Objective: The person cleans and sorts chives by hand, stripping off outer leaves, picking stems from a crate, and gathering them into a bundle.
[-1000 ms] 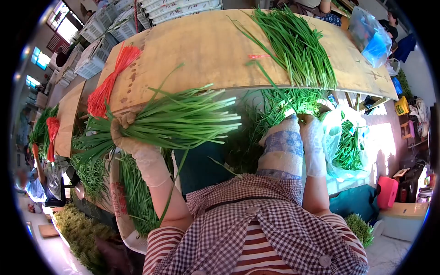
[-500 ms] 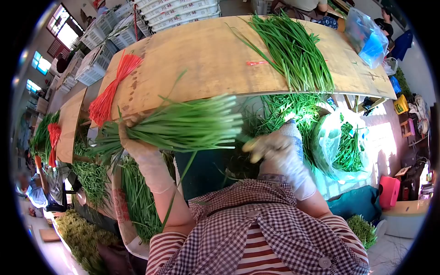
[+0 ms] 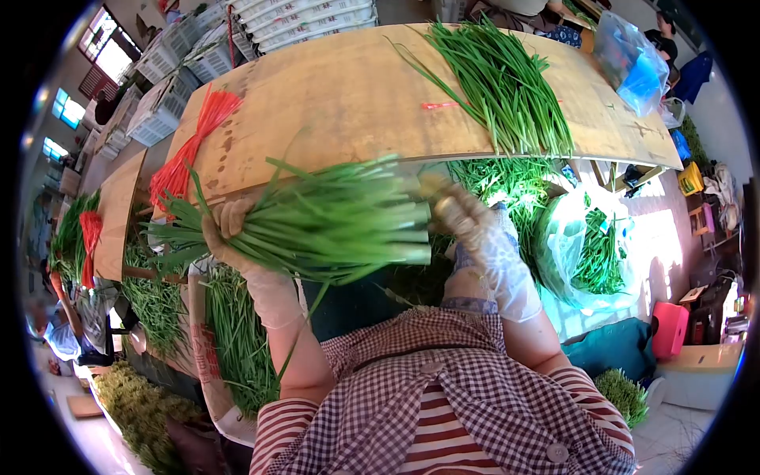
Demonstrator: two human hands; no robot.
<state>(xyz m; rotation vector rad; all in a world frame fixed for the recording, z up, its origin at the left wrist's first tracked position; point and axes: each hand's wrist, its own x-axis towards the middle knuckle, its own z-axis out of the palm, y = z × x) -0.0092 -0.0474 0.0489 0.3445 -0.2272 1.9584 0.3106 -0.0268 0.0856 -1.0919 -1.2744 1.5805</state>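
My left hand point(image 3: 229, 226), in a pale glove, is closed around the leafy end of a large bunch of Chinese chives point(image 3: 332, 222). The bunch lies sideways in front of the table edge, its pale stem ends to the right and blurred by motion. Beside those ends is my right hand point(image 3: 463, 218), gloved, with yellowish fingertips; it is smeared, so I cannot make out whether its fingers hold anything. Another pile of chives point(image 3: 507, 91) rests on the wooden table point(image 3: 332, 95), near a red strip point(image 3: 439, 105).
A bundle of red ties point(image 3: 194, 146) hangs over the table's left edge. A basket of chives point(image 3: 237, 340) stands at my left. Loose greens point(image 3: 499, 182) and a clear bag of greens point(image 3: 598, 253) are at right. White crates point(image 3: 305, 24) are stacked behind.
The stem ends of the bunch have swung slightly lower and fanned out. My right hand has risen towards them. My left hand keeps its hold.
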